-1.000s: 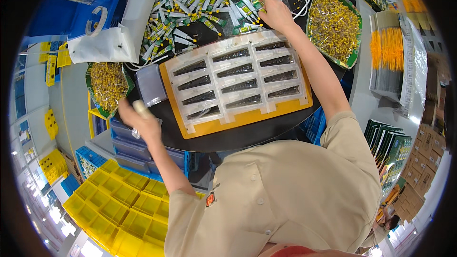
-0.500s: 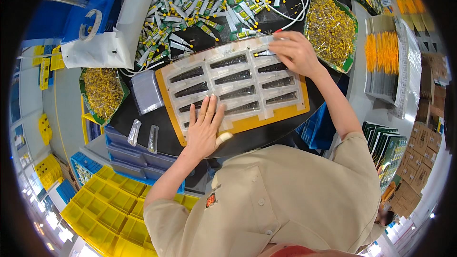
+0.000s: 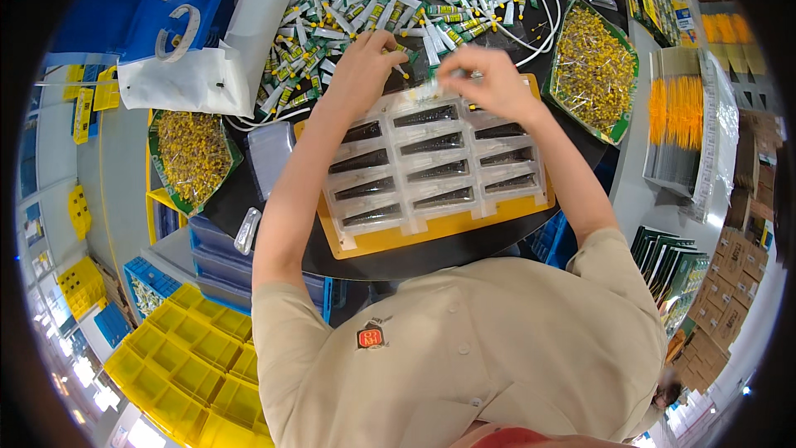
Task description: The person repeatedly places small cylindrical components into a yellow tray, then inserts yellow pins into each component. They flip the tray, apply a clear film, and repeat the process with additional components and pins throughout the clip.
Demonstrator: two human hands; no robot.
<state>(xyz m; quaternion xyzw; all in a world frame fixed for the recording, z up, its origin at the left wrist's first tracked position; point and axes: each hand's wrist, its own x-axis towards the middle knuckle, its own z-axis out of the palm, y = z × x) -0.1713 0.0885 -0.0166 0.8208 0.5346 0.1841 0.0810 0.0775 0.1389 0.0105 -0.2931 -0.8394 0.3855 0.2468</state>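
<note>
A clear blister tray lies on a yellow board, with dark tapered pieces in its compartments. My left hand reaches past the tray's far edge to the heap of small glue tubes. Its fingers are curled at a green-and-white tube with a yellow cap. Over the tray's far right part hovers my right hand, fingers bent and smeared by motion. Whether it holds anything cannot be made out. Below it, a bit of yellow shows in the far right compartment.
Trays of yellow-headed pins stand at the right and left. A white cable curves behind the board. Clear plastic sheets lie left of it. Yellow bins are at the lower left, orange-topped cards at the right.
My left hand has left the tray's near left part and gone forward to the tubes. The right hand has come left from the far right compartment. Tray and board appear slightly farther right.
</note>
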